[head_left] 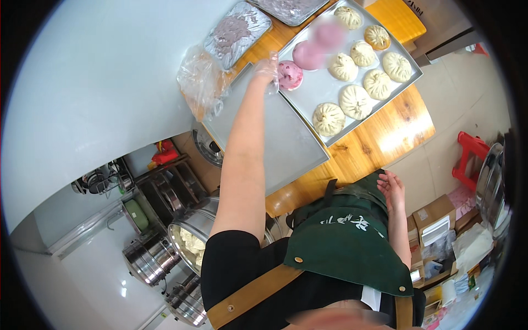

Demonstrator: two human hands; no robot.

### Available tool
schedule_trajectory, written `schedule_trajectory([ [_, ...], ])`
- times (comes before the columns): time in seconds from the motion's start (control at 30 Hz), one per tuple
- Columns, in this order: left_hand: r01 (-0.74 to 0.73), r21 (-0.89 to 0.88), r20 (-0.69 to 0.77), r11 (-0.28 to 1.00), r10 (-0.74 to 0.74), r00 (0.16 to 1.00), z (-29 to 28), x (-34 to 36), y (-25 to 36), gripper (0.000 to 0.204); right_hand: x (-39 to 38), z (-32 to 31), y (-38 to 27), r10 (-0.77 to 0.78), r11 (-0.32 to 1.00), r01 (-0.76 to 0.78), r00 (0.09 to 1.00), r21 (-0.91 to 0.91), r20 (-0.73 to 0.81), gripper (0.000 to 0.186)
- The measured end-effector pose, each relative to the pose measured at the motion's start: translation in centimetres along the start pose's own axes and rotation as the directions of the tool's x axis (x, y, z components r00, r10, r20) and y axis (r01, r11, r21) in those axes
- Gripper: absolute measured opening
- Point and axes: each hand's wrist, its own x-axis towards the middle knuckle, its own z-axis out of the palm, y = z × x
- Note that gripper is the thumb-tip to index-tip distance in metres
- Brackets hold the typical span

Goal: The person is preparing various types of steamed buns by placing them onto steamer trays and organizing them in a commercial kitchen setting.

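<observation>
My left hand, in a clear plastic glove, reaches to the left rim of the full tray. Its fingers close on a pink bun at that edge; the fingertips are partly hidden. Farther in on the metal tray are more pink buns, partly blurred, and several pale pleated buns. Under my left forearm lies a bare grey tray. My right hand is held beside my green apron, fingers loosely apart and holding nothing.
A crumpled plastic bag and a foil-coloured tray with purple paste stand left of the buns on the wooden table. Steel pots and a bowl of pale dough-like pieces are lower left. A red stool and boxes stand right.
</observation>
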Motion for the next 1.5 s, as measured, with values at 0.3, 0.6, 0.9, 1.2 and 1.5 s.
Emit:
schedule_trajectory([
  [0.3, 0.069, 0.022, 0.21, 0.997, -0.072, 0.975, -0.3, -0.8, 1.4, 0.082, 0.6, 0.2, 0.2, 0.01, 1.0, -0.01, 1.0, -0.011, 0.015, 0.03],
  [0.6, -0.227, 0.061, 0.463, 0.972, 0.174, 0.869, 1.5, -0.8, 0.1, 0.086, -0.1, 0.2, 0.6, 0.003, 1.0, -0.003, 1.0, -0.011, -0.008, 0.027],
  [0.9, -0.213, 0.086, 0.391, 0.973, 0.164, 0.906, 3.0, -2.0, 2.0, 0.073, -0.3, -0.7, 1.2, -0.037, 0.999, 0.037, 0.999, 0.014, -0.001, 0.027],
  [1.2, -0.228, -0.339, 0.42, 0.913, 0.363, 0.831, 4.9, -0.4, -2.7, 0.041, 1.8, 0.0, 3.5, -0.013, 0.999, 0.013, 1.0, -0.04, 0.001, 0.019],
  [1.5, -0.109, -0.272, 0.419, 0.956, 0.219, 0.881, 5.3, -1.9, 0.8, 0.034, 0.2, -1.0, 3.3, -0.044, 0.999, 0.044, 0.999, 0.015, -0.01, 0.02],
])
